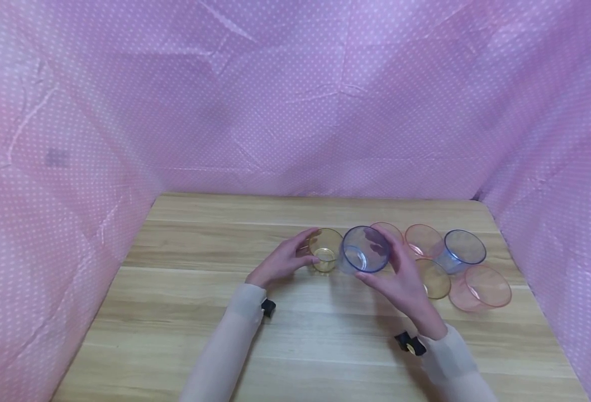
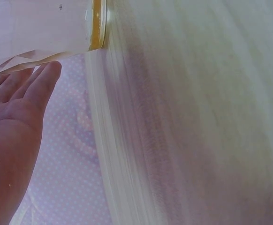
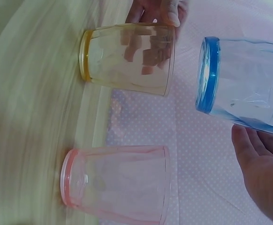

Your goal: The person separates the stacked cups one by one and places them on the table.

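My left hand (image 1: 282,259) grips a clear yellow cup (image 1: 324,237) near its rim, thumb on the near side and fingers round the far side. That yellow cup (image 3: 127,58) stands upright with its base at the tabletop in the right wrist view. My right hand (image 1: 401,279) holds a clear blue cup (image 1: 366,251) between thumb and fingers. In the right wrist view the blue cup (image 3: 244,84) is off the table, its base higher than the other cups' bases. Just beyond my right hand is a pink cup (image 1: 388,228), partly hidden by the fingers.
To the right stand another pink cup (image 1: 424,241), a blue cup (image 1: 465,247), a yellow cup (image 1: 435,279) and a pink cup (image 1: 489,286) close together. The wooden table (image 1: 175,312) is bounded by pink dotted cloth (image 1: 285,111) at the back and sides.
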`<state>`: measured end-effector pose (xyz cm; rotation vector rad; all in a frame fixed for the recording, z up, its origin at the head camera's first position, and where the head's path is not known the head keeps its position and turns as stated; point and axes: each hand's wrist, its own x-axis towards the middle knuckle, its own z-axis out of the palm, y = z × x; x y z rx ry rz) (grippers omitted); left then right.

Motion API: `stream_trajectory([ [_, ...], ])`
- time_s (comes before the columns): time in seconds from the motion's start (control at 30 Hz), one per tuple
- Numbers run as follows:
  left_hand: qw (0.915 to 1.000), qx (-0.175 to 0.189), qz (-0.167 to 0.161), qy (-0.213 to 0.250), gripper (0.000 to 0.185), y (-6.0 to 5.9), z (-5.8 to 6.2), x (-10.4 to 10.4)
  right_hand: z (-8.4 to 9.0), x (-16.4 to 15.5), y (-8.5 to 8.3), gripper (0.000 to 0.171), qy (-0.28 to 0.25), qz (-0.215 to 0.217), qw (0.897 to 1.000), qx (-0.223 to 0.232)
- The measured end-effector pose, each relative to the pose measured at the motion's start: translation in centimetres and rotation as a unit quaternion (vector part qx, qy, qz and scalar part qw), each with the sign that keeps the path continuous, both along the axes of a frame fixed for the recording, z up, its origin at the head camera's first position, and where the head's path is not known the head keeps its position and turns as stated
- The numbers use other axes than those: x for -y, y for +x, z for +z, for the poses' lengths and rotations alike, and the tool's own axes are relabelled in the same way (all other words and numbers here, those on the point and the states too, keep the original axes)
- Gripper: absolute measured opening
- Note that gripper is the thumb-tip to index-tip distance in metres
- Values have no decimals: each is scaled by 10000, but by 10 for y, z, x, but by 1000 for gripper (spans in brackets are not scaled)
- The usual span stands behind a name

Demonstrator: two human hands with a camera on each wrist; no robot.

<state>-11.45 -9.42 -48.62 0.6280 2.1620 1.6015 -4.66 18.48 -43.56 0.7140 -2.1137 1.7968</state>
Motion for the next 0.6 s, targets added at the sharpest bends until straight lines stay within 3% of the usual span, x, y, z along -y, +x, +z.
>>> stream_trajectory([
  [0.6,10000,-67,-9,-13,77,1,-1,1,-11,-17,21,84,500,-511,9946,750],
])
